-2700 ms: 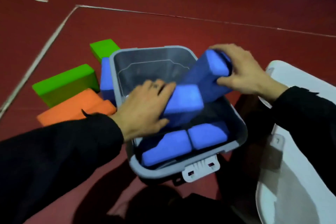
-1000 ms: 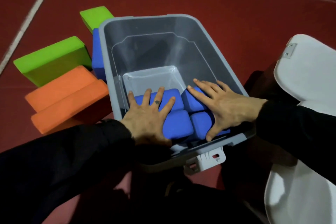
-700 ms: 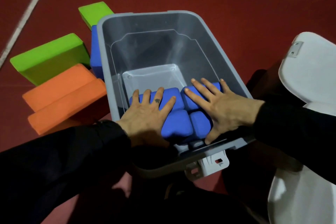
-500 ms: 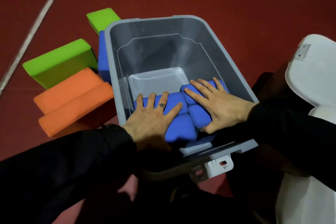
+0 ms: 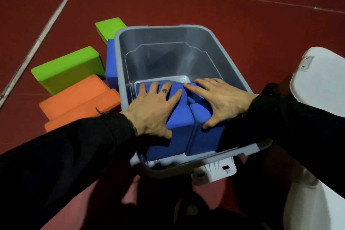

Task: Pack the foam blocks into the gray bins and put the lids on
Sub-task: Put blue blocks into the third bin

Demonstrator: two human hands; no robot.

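A gray bin (image 5: 168, 31) stands open on the red floor in front of me. Several blue foam blocks (image 5: 179, 119) stand on end, packed against its near wall. My left hand (image 5: 153, 110) lies flat on the left blocks with fingers spread. My right hand (image 5: 222, 99) lies flat on the right blocks, fingers spread too. Neither hand grips anything. The far half of the bin's floor is bare. A white lid (image 5: 324, 78) lies on the floor to the right of the bin.
Left of the bin lie two green blocks (image 5: 69, 69), two stacked orange blocks (image 5: 78, 99) and one blue block (image 5: 111, 65) against the bin's wall. A white latch (image 5: 214, 172) hangs on the bin's near rim. White floor lines run at the left and far side.
Earlier both hands lowered a blue block into the bin. Since then they have rested flat on the packed blocks, which have shifted closer to the near wall and risen slightly.
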